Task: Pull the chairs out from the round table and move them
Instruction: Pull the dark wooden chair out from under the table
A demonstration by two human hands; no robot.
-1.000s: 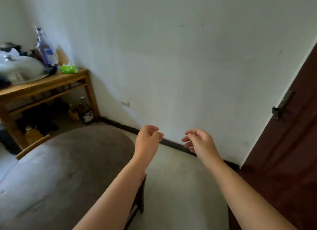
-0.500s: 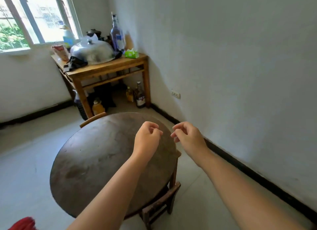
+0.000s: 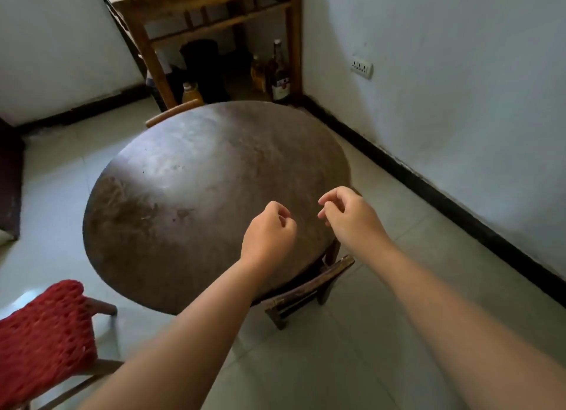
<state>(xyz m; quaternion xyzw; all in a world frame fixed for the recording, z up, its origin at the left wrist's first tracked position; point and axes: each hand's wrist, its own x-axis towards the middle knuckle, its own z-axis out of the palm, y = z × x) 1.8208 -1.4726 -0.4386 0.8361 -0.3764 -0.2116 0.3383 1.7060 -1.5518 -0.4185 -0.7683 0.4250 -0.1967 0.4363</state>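
Left grip (image 3: pixel 268 230) loosely fisted and right grip (image 3: pixel 349 218) half-curled, both empty, above the near rim of the worktop (image 3: pixel 190 170); the tucked chair (image 3: pixel 309 290) lies just below, back rail slanting near-left to far-right, its far end nearest the right grip.

Bare forearms (image 3: pixel 428 290) on both sides here, bare left hand (image 3: pixel 269 232), bare right hand (image 3: pixel 349 216); slight motion blur, so finer detail there probably can't be told.
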